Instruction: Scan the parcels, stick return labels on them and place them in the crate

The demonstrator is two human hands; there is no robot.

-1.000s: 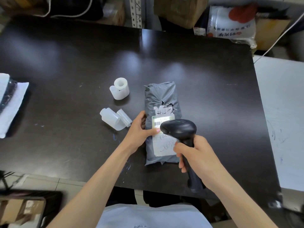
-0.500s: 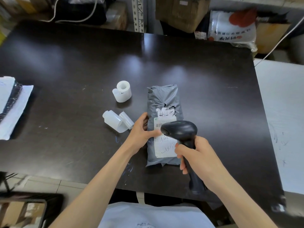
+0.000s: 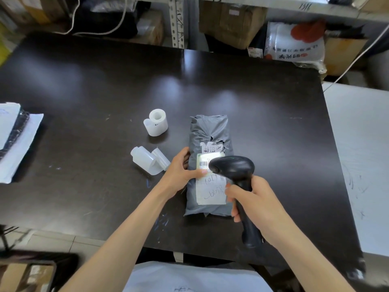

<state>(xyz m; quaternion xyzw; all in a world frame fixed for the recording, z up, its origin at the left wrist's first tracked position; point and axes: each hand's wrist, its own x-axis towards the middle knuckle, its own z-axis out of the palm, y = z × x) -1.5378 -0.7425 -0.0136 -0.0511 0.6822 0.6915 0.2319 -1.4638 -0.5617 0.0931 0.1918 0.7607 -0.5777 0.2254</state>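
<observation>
A grey plastic parcel (image 3: 208, 131) lies lengthwise on the dark table (image 3: 105, 85), with a white shipping label (image 3: 210, 192) on top. My left hand (image 3: 181, 169) grips the parcel's left edge, thumb pressed on the label. My right hand (image 3: 254, 203) holds a black barcode scanner (image 3: 233, 167) by its handle, its head just above the label. A bright patch of scanner light falls on the label's top near the barcode. A white label roll (image 3: 157, 122) stands left of the parcel. Peeled backing curls (image 3: 148, 160) lie below it.
A stack of white and dark parcels (image 3: 14, 140) lies at the table's left edge. A white table (image 3: 362, 144) adjoins on the right. Cardboard boxes (image 3: 229, 20) and a white printed bag (image 3: 294, 43) sit on shelving behind. A crate corner (image 3: 27, 275) shows at bottom left.
The scanner light went off half a second ago and now shines again on the label's top. Both hands stay where they were on the parcel and scanner.
</observation>
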